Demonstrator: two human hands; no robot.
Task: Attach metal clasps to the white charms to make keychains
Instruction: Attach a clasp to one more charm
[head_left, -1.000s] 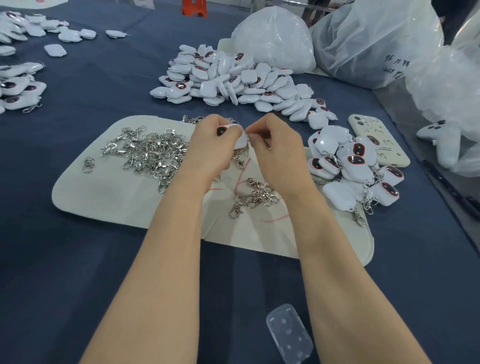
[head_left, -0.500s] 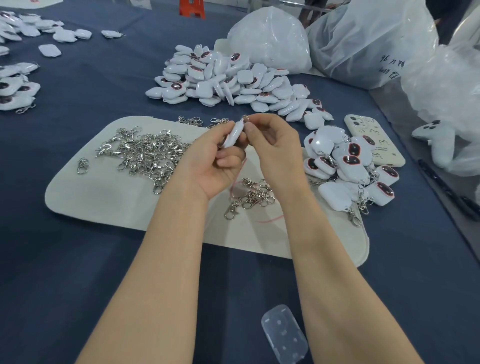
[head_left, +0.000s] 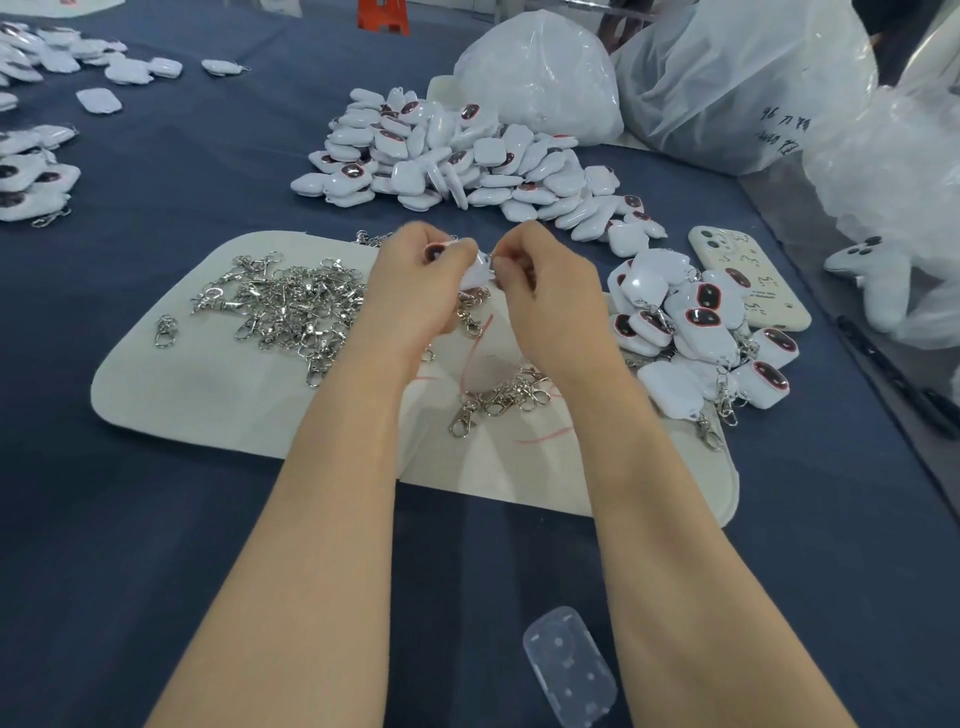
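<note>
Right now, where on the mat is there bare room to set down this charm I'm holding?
Bare: the near-left part of the mat, between the clasp pile and its near edge. Also the blue cloth in front. Crowded: the right end with finished keychains, and the small clasp cluster between your forearms.

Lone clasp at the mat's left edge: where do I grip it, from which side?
Probably pinch the lone clasp across its narrow middle from above: it lies flat on the mat, clear of the clasp pile, so both long sides are open.
</note>
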